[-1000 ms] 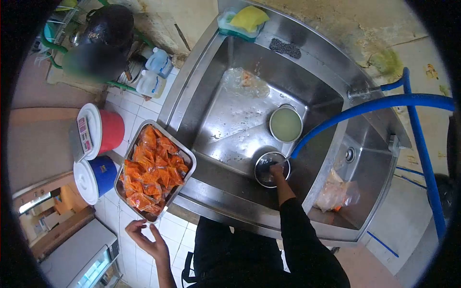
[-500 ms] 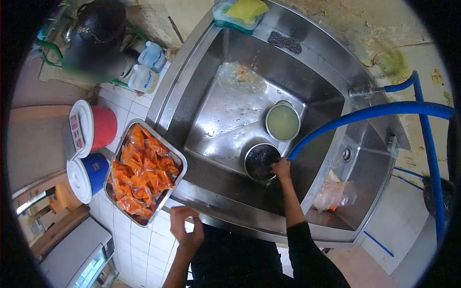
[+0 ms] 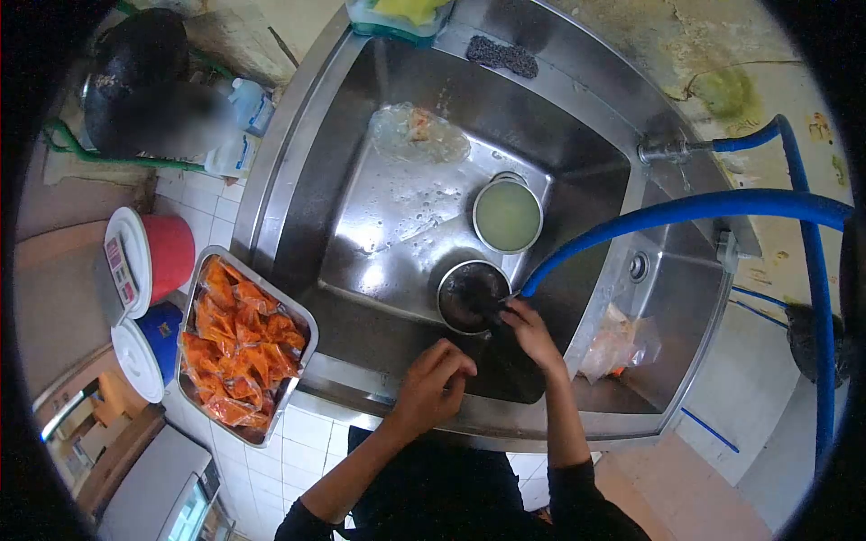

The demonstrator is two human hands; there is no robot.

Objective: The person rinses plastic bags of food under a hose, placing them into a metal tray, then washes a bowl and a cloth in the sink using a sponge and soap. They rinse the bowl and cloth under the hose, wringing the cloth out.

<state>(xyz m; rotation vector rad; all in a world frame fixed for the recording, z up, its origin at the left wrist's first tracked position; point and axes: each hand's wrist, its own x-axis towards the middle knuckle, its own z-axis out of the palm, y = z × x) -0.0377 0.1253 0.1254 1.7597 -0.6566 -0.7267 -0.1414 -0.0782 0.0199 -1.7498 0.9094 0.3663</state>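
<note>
I see a small round metal bowl (image 3: 473, 296) with dark stuff in it, sitting in the big steel sink (image 3: 379, 117), near the front wall and a bit to the right. My right hand (image 3: 528, 329) is at the bowl's near right edge, fingers pinched on the rim, right where the end of the blue hose (image 3: 686, 213) comes down. My left hand (image 3: 431, 383) is over the sink's near edge, just left of the right hand, fingers curled in and holding nothing that I can see. Just past the dark bowl stands a second bowl (image 3: 508, 215) full of pale green water. Farther back in the sink lies a clear plastic bag (image 3: 417, 135). In the small basin to the right lies another bag (image 3: 618, 343). Left of the sink, a metal tray (image 3: 194, 302) holds a heap of orange packets (image 3: 239, 347). Farther left are a red bucket (image 3: 167, 252) and a blue bucket (image 3: 162, 329), both with white lids.
</note>
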